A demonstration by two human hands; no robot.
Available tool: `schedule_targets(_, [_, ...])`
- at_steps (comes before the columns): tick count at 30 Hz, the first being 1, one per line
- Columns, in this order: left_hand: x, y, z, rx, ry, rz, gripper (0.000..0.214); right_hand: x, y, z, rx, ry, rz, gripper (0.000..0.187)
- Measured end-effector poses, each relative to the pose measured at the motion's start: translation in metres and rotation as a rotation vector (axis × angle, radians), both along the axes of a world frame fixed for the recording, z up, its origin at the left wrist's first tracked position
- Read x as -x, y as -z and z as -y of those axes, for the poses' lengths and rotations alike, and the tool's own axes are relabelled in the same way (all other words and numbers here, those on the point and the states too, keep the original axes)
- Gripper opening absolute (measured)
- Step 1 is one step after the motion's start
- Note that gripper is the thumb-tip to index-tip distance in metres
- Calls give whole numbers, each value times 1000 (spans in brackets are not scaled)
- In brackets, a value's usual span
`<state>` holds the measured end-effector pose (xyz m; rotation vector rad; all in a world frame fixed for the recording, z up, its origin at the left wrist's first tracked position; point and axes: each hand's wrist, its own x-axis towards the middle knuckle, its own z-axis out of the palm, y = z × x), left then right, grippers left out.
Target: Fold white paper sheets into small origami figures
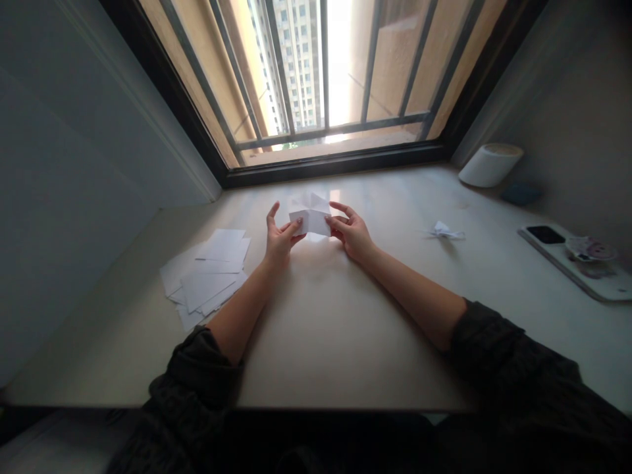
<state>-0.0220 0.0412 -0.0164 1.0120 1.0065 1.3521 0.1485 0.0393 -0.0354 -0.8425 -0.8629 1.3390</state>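
Between my two hands, a small sheet of white paper with crease lines is held up a little above the white sill. My left hand pinches its left edge between thumb and fingers, while the index finger points up, off the paper. The right edge is pinched by my right hand, its index finger stretched along the top corner. Part of the paper's upper half stands up in folded flaps. To the right lies a small folded white paper figure, apart from both hands.
A loose pile of white paper sheets lies left of my left forearm. At the far right rests a phone with a round grip on its back. A white roll stands in the back right corner, below the barred window.
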Motion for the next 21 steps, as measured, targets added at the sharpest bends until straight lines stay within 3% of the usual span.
schedule_targets(3, [1,-3,3,-50,44,-48,98,0,0,0,-18,-33,11,62])
schedule_targets(9, [2,-3,1,-19,94,-45,64,1,1,3,-72,-82,40,54])
schedule_targets(21, [1,1,-3,17,60,9,69,4,-2,4,-105,-89,134,49])
